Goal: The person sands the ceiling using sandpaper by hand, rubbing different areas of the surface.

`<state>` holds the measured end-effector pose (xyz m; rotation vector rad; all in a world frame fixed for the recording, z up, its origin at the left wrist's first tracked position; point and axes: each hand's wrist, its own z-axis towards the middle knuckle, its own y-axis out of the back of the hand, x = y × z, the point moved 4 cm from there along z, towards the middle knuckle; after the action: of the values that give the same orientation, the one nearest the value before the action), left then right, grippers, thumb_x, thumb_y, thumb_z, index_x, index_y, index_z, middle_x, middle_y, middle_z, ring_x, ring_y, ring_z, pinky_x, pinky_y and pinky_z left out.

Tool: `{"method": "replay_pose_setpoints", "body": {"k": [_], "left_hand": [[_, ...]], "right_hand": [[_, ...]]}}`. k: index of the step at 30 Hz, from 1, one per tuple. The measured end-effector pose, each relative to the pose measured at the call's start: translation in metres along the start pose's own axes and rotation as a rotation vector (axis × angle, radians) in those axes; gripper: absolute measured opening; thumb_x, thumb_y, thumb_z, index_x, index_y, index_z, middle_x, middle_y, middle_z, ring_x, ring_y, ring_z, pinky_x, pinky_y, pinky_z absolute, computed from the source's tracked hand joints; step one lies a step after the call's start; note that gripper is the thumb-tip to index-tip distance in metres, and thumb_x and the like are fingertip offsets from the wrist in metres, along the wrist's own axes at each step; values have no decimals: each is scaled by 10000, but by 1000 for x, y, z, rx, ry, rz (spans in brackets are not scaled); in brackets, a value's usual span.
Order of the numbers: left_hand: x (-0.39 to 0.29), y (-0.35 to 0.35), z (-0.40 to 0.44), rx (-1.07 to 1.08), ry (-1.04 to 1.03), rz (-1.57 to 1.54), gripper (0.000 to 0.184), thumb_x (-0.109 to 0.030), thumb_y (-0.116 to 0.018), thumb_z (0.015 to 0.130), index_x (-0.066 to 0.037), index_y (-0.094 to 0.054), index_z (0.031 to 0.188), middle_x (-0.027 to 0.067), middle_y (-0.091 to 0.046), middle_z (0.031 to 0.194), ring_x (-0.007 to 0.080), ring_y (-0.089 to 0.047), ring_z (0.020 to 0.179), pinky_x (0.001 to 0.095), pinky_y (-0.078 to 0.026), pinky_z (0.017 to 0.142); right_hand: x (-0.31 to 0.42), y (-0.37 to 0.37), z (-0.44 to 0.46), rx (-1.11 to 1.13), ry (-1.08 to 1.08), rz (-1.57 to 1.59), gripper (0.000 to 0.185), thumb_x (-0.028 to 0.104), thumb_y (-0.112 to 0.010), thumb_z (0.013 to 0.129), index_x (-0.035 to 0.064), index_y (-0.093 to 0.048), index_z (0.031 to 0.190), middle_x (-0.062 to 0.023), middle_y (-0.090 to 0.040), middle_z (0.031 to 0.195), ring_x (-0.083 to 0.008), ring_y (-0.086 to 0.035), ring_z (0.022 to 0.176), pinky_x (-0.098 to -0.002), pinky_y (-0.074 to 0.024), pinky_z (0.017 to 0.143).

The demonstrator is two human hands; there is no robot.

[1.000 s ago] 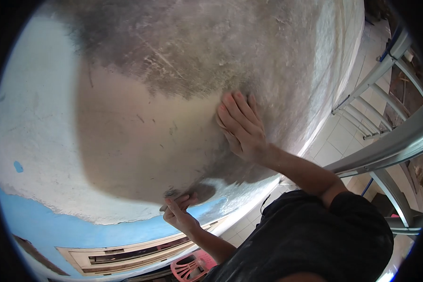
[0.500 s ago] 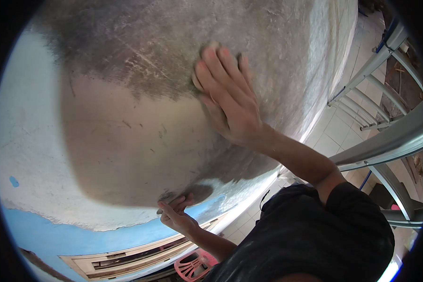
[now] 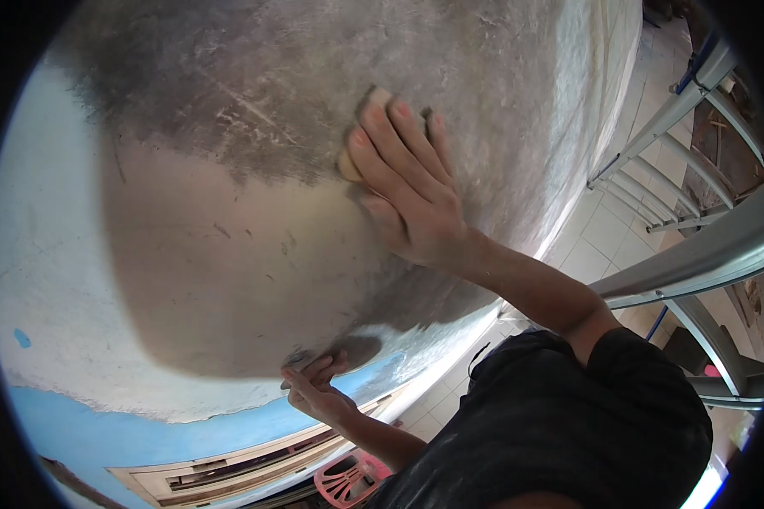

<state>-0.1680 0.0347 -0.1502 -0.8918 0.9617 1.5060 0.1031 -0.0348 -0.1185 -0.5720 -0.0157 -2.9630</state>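
My right hand (image 3: 412, 182) lies against the wall (image 3: 221, 254) with its fingers together, pressing down a flat tan pad (image 3: 346, 166). Only the pad's edges show past the fingertips and at the side, so its kind is hard to make out. Under and above that hand the wall is mottled dark grey; below it is a smoother beige patch. Low on the wall, my left hand (image 3: 318, 386) is closed with bent fingers close to the surface, beside a dark smudge. Whatever it may hold is hidden.
A metal ladder (image 3: 688, 271) stands to the right over a tiled floor (image 3: 598, 233). Below the left hand are a blue painted band (image 3: 144, 433), a wooden-framed vent or window (image 3: 229, 467) and a pink plastic chair (image 3: 352, 479).
My right hand has shifted slightly down and left on the wall with the pad, whose tan edge shows more. The left hand stays nearly in place.
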Motion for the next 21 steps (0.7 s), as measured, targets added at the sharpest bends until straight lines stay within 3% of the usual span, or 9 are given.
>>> {"method": "replay_pose_setpoints", "body": {"k": [6, 9, 12, 15, 21], "left_hand": [[5, 3, 1, -51, 17, -39, 695, -521, -453, 926, 75, -599, 599, 135, -542, 445, 213, -579, 411, 373, -584, 576], [5, 2, 3, -57, 8, -41, 698, -513, -453, 928, 86, -599, 601, 139, -545, 453, 223, -580, 407, 374, -585, 570], [5, 3, 1, -50, 0, -43, 697, -507, -451, 931, 90, -600, 605, 140, -544, 455, 226, -582, 410, 374, -586, 570], [6, 5, 2, -53, -6, -54, 697, -506, -451, 931, 90, -598, 601, 141, -543, 453, 226, -582, 410, 376, -586, 572], [2, -1, 1, -53, 18, -42, 702, -499, -433, 941, 80, -600, 582, 153, -553, 440, 234, -589, 407, 353, -574, 613]], "right_hand": [[-12, -6, -53, -25, 5, 58, 364, 225, -537, 910, 22, -587, 1207, -160, -518, 1317, -339, -408, 1294, -506, -183, 1111], [3, -2, -4, 40, 94, 52, 409, 218, -429, 960, -78, -532, 1224, -272, -449, 1341, -425, -321, 1326, -524, -150, 1108], [13, -6, -7, 36, 6, 29, 392, 206, -498, 925, 7, -537, 1261, -202, -458, 1361, -351, -367, 1320, -503, -176, 1110], [15, -12, -52, 53, -25, 92, 400, 181, -476, 922, 1, -514, 1277, -220, -424, 1383, -358, -348, 1330, -495, -175, 1109], [25, -1, 20, 106, 53, 151, 440, 160, -518, 889, 4, -484, 1299, -186, -396, 1416, -324, -314, 1356, -474, -199, 1103]]}}
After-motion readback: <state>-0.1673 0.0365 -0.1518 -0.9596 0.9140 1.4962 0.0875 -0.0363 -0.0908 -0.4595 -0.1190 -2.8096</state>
